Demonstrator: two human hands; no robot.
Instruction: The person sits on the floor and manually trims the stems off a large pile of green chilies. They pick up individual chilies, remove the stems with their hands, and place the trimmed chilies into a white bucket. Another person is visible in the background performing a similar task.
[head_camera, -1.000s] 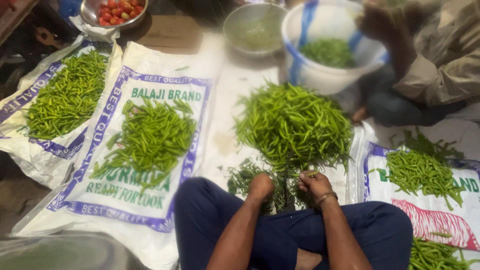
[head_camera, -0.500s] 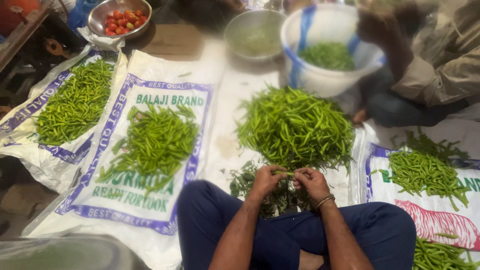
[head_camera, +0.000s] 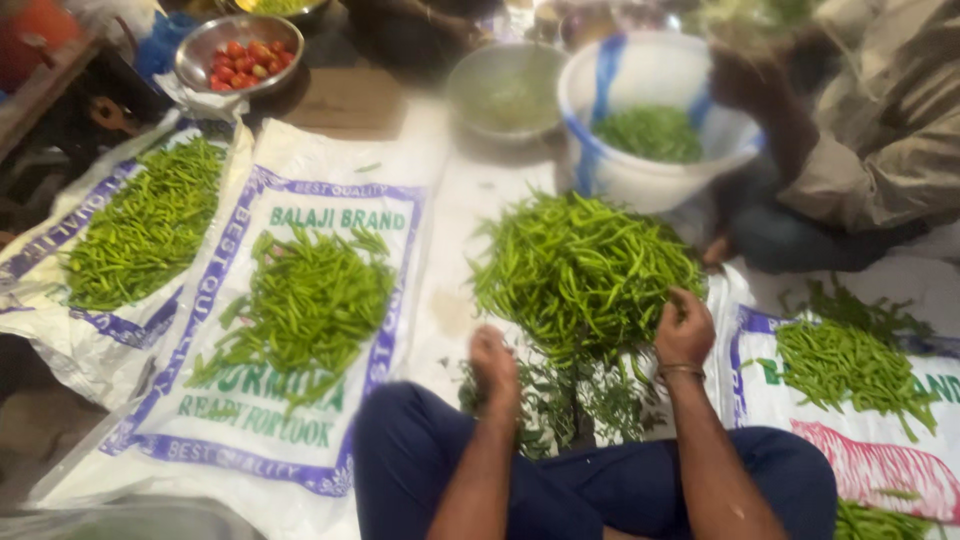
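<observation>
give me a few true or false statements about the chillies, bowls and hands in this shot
1. The right hand rests at the edge of the big middle pile of green chillies. True.
2. The left hand holds a knife. False: no knife shows; it is over the dark leafy stems near the pile.
3. The white tub holds red tomatoes. False: it holds green chillies; the red ones are in the steel bowl at top left.
4. Two printed sacks on the left each carry a heap of green chillies. True.
5. A second person sits beside the white tub. True.
</observation>
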